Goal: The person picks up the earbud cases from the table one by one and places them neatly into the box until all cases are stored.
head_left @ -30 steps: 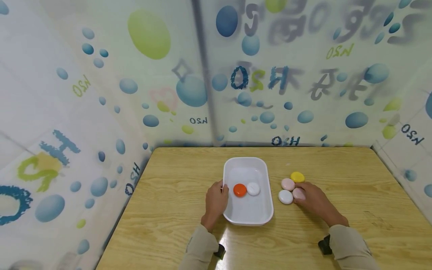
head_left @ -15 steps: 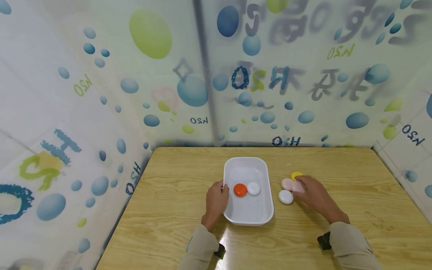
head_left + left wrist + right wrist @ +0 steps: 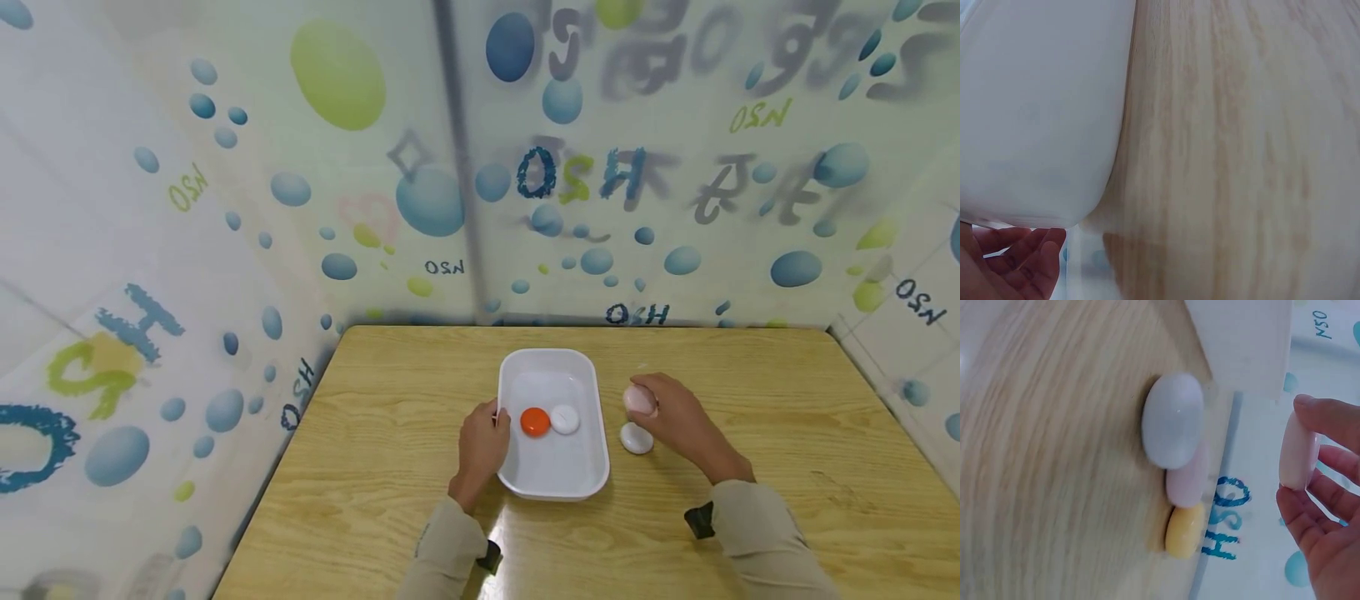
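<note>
Discs: six in all. One orange disc and one white disc in one white tray, lower centre of head frame. Second white disc on one desk, right of centre there; whites total two. Pinks also two: held pink disc, right side of right wrist frame, and lying pink disc, middle. Yellow disc: one, just below. Grips: two, left grip and right grip. Sleeves: two, left sleeve, right sleeve, bottom of head frame.
</note>
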`<state>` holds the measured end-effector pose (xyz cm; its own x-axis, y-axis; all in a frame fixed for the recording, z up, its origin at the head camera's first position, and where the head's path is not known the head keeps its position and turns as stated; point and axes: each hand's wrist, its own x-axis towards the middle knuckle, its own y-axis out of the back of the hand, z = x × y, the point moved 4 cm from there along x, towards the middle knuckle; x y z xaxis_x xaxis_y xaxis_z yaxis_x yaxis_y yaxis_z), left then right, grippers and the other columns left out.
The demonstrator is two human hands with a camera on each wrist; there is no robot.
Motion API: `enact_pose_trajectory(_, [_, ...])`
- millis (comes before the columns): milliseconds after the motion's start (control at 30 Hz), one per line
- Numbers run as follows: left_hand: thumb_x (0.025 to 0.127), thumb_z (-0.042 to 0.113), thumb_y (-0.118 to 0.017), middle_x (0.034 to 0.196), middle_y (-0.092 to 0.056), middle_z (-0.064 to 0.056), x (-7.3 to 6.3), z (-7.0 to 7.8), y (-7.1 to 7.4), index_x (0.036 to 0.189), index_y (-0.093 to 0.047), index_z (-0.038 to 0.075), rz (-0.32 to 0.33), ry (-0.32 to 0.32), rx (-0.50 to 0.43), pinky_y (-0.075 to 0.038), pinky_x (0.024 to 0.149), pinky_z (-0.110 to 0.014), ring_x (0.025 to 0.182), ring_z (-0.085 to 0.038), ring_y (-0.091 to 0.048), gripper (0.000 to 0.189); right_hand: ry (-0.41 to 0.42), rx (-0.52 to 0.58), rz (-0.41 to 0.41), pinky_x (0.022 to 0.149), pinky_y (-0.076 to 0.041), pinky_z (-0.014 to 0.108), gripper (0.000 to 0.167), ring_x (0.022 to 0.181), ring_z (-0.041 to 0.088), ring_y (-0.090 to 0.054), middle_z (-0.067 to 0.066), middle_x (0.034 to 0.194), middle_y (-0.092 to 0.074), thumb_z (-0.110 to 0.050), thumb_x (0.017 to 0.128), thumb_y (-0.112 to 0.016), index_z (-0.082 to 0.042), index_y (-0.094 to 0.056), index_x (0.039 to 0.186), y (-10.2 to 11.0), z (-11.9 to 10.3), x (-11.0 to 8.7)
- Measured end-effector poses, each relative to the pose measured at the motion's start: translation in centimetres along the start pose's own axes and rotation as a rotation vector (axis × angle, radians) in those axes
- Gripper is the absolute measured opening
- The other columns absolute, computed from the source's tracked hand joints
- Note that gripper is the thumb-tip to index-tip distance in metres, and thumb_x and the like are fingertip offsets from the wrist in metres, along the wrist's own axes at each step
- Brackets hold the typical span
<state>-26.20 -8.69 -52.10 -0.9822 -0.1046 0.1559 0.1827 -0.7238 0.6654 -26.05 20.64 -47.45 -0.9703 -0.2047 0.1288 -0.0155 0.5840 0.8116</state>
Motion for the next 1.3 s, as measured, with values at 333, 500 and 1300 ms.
enact_pose_trajectory(333, [0.094, 0.013, -0.055, 0.075, -0.059, -0.006, -0.1, 0.1, 0.1, 0.094, -0.072, 0.005, 0.033, -0.051, -0.004, -0.043, 0.058, -0.033, 0.064, -0.018, -0.053, 0.019, 0.012, 0.021, -0.042, 0.091, -0.051, 0.054, 0.054, 0.115, 0.039, -0.056, 0.024, 0.132, -0.057, -0.012, 0.087, -0.074, 0.003, -0.054, 0.135, -0.5, -2.6, 0.9])
enact_pose_trajectory(500, [0.095, 0.014, -0.055, 0.079, -0.061, -0.006, -0.1, 0.0, 0.1, 0.101, -0.073, 0.005, 0.026, -0.043, -0.013, -0.045, 0.06, -0.033, 0.067, -0.018, -0.054, 0.021, 0.024, 0.032, -0.065, 0.09, -0.052, 0.051, 0.052, 0.115, 0.038, -0.056, 0.022, 0.131, -0.057, -0.014, 0.088, -0.074, 0.001, -0.055, 0.134, -0.9, -3.8, 1.3])
enact_pose_trajectory(1300, [0.095, 0.014, -0.054, 0.078, -0.06, -0.007, 0.0, -0.1, 0.1, 0.101, -0.072, 0.004, 0.005, -0.044, -0.008, -0.044, 0.058, -0.031, 0.067, -0.017, -0.054, 0.021, 0.097, 0.018, -0.139, 0.096, -0.051, 0.046, 0.052, 0.115, 0.029, -0.057, 0.012, 0.128, -0.06, -0.017, 0.085, -0.078, -0.004, -0.059, 0.132, -4.8, -7.8, 2.0])
